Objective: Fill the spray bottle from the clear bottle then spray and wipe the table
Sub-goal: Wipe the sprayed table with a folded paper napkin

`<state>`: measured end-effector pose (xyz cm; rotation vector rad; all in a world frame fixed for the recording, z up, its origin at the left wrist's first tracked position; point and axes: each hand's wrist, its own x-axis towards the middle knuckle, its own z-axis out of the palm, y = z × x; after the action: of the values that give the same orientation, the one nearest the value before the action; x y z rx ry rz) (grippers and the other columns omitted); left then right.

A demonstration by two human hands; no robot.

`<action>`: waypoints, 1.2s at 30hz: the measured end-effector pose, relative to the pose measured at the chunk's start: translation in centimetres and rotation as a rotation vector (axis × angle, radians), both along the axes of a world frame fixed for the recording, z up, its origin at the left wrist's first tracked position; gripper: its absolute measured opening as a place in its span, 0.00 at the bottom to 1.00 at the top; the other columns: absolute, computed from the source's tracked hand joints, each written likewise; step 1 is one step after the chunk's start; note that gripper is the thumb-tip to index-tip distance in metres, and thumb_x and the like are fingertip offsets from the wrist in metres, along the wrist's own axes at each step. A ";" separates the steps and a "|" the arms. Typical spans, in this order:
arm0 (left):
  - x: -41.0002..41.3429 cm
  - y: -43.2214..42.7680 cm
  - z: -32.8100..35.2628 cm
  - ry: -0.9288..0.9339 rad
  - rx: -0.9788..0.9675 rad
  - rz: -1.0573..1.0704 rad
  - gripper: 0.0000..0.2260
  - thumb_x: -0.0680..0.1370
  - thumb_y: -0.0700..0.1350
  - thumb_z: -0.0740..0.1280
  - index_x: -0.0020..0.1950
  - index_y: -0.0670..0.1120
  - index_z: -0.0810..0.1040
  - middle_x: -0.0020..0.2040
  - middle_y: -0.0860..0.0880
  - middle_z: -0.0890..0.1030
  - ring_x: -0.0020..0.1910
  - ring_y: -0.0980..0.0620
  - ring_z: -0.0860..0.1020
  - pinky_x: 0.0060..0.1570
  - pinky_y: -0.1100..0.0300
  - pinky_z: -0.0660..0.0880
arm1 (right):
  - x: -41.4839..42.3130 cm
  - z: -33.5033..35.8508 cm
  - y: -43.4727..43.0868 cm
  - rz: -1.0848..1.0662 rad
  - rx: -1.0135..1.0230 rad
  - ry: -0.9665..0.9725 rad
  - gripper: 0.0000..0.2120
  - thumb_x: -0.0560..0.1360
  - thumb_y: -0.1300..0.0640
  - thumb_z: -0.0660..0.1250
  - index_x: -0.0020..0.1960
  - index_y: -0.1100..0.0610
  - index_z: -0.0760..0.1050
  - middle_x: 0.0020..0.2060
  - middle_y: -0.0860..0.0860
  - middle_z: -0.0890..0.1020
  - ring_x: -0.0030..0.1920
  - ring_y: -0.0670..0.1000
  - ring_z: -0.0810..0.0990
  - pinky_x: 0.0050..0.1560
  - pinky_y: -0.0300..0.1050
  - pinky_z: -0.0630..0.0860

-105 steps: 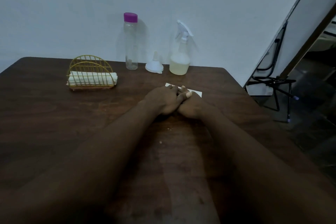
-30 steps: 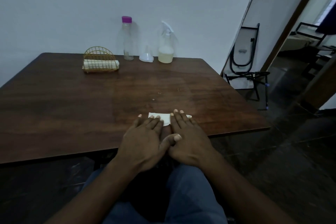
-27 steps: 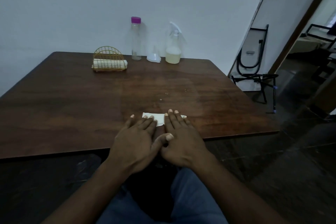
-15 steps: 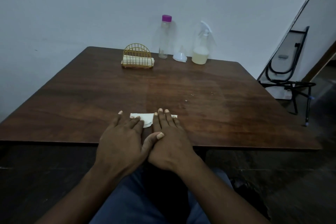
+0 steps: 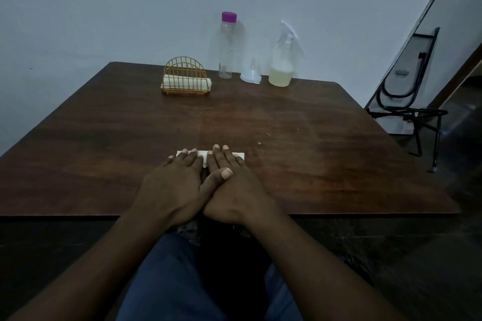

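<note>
I see the left hand point(image 5: 174, 185) and right hand point(image 5: 234, 190) flat, fingers straight, pressing the tissue point(image 5: 240, 156) at the table's point(image 5: 339, 164) near edge, while by the far edge the clear bottle point(image 5: 226, 47) looks near-empty and the spray bottle point(image 5: 281, 70) part-full, so I judge filling done and wiping underway.

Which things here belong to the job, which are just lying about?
Job: clear spray bottle of yellowish liquid; clear purple-capped bottle; white plastic funnel; white folded cloth; brown wooden table.
Lying about: gold wire napkin holder; black folding chair frame.
</note>
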<state>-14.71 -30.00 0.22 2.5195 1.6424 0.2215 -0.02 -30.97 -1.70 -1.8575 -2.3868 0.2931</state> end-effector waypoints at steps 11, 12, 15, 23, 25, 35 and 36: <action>-0.3 9.5 0.1 -0.002 -0.122 0.043 0.52 0.70 0.77 0.32 0.84 0.48 0.57 0.84 0.49 0.54 0.83 0.52 0.50 0.80 0.44 0.48 | -0.4 1.1 9.7 -0.011 -0.095 -0.079 0.43 0.80 0.38 0.53 0.86 0.56 0.39 0.85 0.56 0.40 0.85 0.55 0.37 0.84 0.54 0.40; -0.2 10.4 0.0 -0.002 -0.128 0.047 0.52 0.70 0.77 0.31 0.84 0.48 0.57 0.84 0.49 0.54 0.83 0.52 0.49 0.80 0.43 0.47 | -0.4 1.1 10.6 -0.019 -0.094 -0.072 0.43 0.80 0.38 0.53 0.86 0.56 0.39 0.85 0.56 0.40 0.85 0.55 0.37 0.84 0.53 0.41; -0.1 13.5 -0.1 -0.001 -0.135 0.055 0.54 0.68 0.78 0.30 0.84 0.48 0.56 0.85 0.49 0.53 0.83 0.51 0.49 0.79 0.41 0.45 | -0.2 1.2 13.6 -0.041 -0.097 -0.064 0.43 0.81 0.39 0.55 0.86 0.56 0.39 0.86 0.55 0.40 0.85 0.54 0.37 0.84 0.52 0.40; 0.8 21.3 0.0 0.008 -0.158 0.075 0.58 0.63 0.82 0.28 0.84 0.52 0.57 0.84 0.50 0.55 0.83 0.51 0.51 0.78 0.36 0.45 | 0.2 1.3 20.5 -0.069 -0.098 -0.066 0.43 0.80 0.41 0.56 0.86 0.56 0.39 0.86 0.54 0.41 0.85 0.54 0.38 0.82 0.52 0.40; 1.1 22.5 -0.1 0.005 -0.159 0.082 0.60 0.62 0.83 0.27 0.84 0.52 0.57 0.84 0.51 0.55 0.83 0.51 0.51 0.78 0.36 0.46 | 0.5 1.4 21.7 -0.068 -0.099 -0.063 0.43 0.81 0.41 0.56 0.86 0.56 0.39 0.86 0.55 0.41 0.85 0.54 0.38 0.82 0.53 0.40; 1.5 22.9 0.5 0.121 0.076 0.017 0.54 0.70 0.77 0.28 0.80 0.47 0.66 0.80 0.44 0.66 0.80 0.47 0.62 0.78 0.42 0.53 | 1.2 0.8 23.0 -0.018 -0.032 -0.097 0.40 0.83 0.41 0.53 0.86 0.56 0.39 0.86 0.55 0.41 0.85 0.56 0.38 0.82 0.54 0.39; 1.5 22.8 0.4 0.131 0.086 0.001 0.53 0.72 0.77 0.29 0.76 0.46 0.72 0.77 0.43 0.71 0.76 0.46 0.67 0.77 0.43 0.57 | 1.1 0.6 22.8 -0.015 -0.011 -0.095 0.40 0.83 0.42 0.53 0.86 0.57 0.39 0.86 0.54 0.41 0.85 0.55 0.38 0.82 0.53 0.39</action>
<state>-13.25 -7.20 0.63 2.6491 1.7164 0.1326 1.11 -8.18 -1.08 -1.9356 -2.4351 0.2214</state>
